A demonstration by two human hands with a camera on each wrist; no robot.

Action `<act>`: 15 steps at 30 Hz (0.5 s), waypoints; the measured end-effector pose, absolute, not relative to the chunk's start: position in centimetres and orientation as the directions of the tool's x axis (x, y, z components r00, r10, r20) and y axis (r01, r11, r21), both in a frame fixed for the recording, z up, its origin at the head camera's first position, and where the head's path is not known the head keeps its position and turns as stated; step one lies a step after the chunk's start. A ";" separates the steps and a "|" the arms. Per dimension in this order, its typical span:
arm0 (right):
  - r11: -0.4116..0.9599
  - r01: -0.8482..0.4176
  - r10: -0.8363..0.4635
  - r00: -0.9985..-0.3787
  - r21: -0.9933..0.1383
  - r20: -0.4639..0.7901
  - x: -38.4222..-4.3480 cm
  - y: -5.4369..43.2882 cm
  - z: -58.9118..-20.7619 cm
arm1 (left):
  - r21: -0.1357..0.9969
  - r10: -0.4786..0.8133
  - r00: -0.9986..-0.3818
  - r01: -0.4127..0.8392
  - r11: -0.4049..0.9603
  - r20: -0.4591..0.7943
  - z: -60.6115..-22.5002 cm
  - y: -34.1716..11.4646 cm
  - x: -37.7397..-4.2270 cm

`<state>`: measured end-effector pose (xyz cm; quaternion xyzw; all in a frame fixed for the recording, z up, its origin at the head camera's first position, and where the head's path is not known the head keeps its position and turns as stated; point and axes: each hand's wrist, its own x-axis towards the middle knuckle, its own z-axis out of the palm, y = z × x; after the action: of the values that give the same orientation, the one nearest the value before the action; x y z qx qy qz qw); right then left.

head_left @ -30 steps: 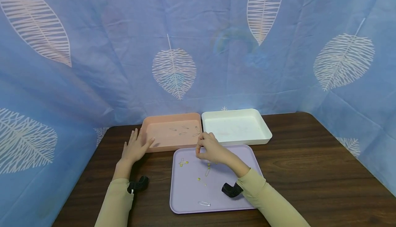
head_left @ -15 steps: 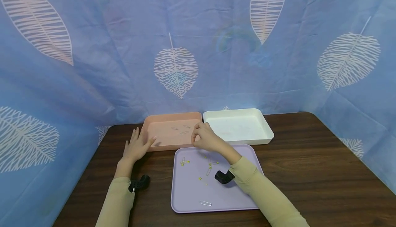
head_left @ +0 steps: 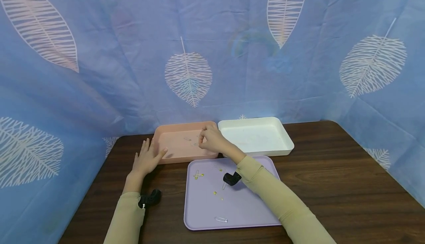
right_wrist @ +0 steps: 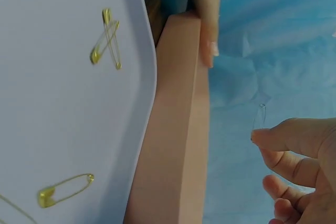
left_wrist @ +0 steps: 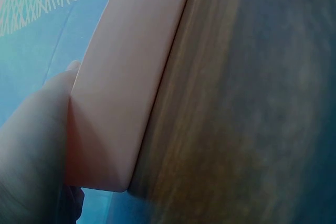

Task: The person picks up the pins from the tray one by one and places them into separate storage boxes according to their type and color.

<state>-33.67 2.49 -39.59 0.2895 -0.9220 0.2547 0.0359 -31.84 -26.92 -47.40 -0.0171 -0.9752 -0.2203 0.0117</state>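
Observation:
My right hand (head_left: 212, 139) is over the right part of the pink tray (head_left: 172, 160). Between thumb and forefinger it pinches a thin silver safety pin (right_wrist: 261, 116), clear in the right wrist view. Straight, spread fingers mark my left hand (head_left: 145, 159), which rests against the pink tray's left front corner with the thumb over the rim. Silver safety pins (head_left: 187, 138) lie in the pink tray, partly hidden by the right hand. On the lilac tray (head_left: 200, 209) are several gold safety pins, two of them crossed (right_wrist: 107, 40), and a silver safety pin (head_left: 221, 220) near the front.
A white tray (head_left: 255, 137) stands right of the pink one, with the lilac tray in front of both. All stand on a dark wooden table (head_left: 332, 177). Behind hangs a blue cloth (head_left: 139, 70) with a leaf pattern. The right forearm passes over the lilac tray.
My right hand has moved from above the lilac tray's back edge, up and left, to over the pink tray, holding the silver safety pin. The left hand has stayed in place.

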 end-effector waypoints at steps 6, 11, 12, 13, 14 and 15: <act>0.726 -0.554 -0.516 -0.831 -0.408 0.209 -35.3 1.3 -40.1 | 0.429 0.028 -0.999 0.036 0.903 0.025 -47.4 -27.0 -31.7; 0.769 -0.517 -0.490 -0.854 -0.377 0.172 -36.5 0.2 -40.2 | 0.436 0.028 -0.999 0.037 0.899 0.027 -47.4 -26.9 -31.7; 0.775 -0.508 -0.485 -0.859 -0.375 0.161 -36.7 0.0 -40.2 | 0.436 0.027 -0.999 0.038 0.899 0.031 -47.4 -26.9 -31.7; 0.780 -0.503 -0.483 -0.862 -0.374 0.152 -36.9 -0.3 -40.2 | 0.437 0.026 -0.999 0.039 0.898 0.034 -47.4 -26.9 -31.7; 0.781 -0.496 -0.480 -0.865 -0.379 0.143 -37.1 -0.5 -40.3 | 0.436 0.025 -0.999 0.039 0.899 0.037 -47.4 -26.8 -31.8; 0.784 -0.493 -0.480 -0.867 -0.377 0.136 -37.2 -0.7 -40.3 | 0.437 0.023 -0.999 0.038 0.899 0.040 -47.4 -26.9 -31.8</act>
<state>-37.24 -0.70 -40.28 0.2576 -0.9443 0.2040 0.0163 -31.78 -26.85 -47.37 -0.0158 -0.9742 -0.2244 0.0167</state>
